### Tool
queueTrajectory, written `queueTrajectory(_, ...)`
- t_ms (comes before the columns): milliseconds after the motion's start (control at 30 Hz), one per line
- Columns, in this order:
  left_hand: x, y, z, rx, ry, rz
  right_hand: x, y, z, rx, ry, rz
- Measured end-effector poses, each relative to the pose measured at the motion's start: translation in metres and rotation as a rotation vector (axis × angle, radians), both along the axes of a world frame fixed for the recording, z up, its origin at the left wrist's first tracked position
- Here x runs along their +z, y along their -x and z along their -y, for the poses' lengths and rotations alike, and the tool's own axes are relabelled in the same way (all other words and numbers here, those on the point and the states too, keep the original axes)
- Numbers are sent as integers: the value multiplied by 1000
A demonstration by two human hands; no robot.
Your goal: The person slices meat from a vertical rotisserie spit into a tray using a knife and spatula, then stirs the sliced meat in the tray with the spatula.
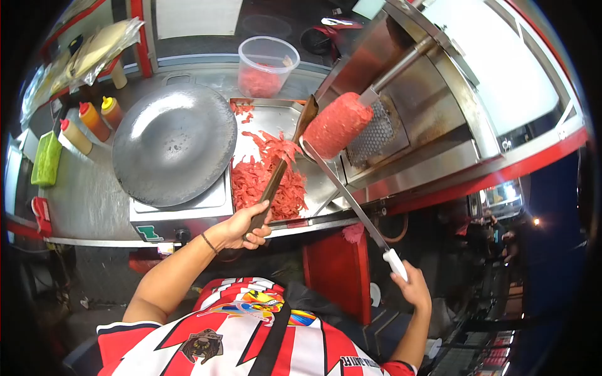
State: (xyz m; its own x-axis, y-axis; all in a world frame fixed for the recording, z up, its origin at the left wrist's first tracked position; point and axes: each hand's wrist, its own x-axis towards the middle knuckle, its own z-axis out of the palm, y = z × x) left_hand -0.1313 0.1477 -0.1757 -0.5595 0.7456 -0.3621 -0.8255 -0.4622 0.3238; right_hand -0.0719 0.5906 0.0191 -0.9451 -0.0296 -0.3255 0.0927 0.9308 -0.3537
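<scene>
My left hand (pixel 246 225) is wrapped round the handle of a dark wooden paddle (pixel 276 178). The paddle's wider end reaches up beside the red kebab meat (pixel 338 125) on a metal spit (pixel 401 66). In my right hand (pixel 412 285) is a long knife (pixel 351 199), gripped by its white handle. Its blade runs up to the lower end of the meat, where the tip lies close to or against it; I cannot tell which. Below the paddle, shaved red meat strips (pixel 266 185) are heaped in a metal tray (pixel 266 116).
A round black griddle (pixel 175 144) sits on a stove left of the tray. Behind stands a clear plastic bucket (pixel 268 66) with red meat. Sauce bottles (pixel 94 122), a green sponge-like block (pixel 46 160) and bagged flatbreads (pixel 100 50) are at left. The grill (pixel 426 100) rises at right.
</scene>
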Motion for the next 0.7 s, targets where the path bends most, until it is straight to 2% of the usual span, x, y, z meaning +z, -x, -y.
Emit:
queueTrajectory(100, 3, -19, -3, 13, 110, -7, -27, -2, -24, 29, 177, -69)
queueTrajectory(167, 0, -30, -18, 37, 216, -115, -51, 7, 20, -103, 382, -99)
queueTrajectory(200, -4, -28, -29, 66, 275, -169, -61, 15, 52, -90, 411, -190)
queueTrajectory(267, -34, -22, -56, 65, 382, -308, -91, 37, 102, -128, 547, -261)
queueTrajectory(300, -21, -26, -70, 109, 423, -350, -114, 54, 114, -180, 660, -245)
queueTrajectory(367, -8, -35, -88, 136, 518, -433, -136, 98, 148, -65, 603, -486)
queueTrajectory(433, -4, -38, -92, 103, 521, -470, -144, 139, 173, -16, 700, -549)
queueTrajectory(500, 0, -40, -91, 99, 554, -489, -147, 146, 187, -77, 690, -498)
queueTrajectory(600, -9, -33, -92, 79, 544, -491, -189, 99, 178, -131, 856, -352)
queueTrajectory(700, -7, -29, -90, 77, 536, -493, -227, 70, 159, -125, 873, -313)
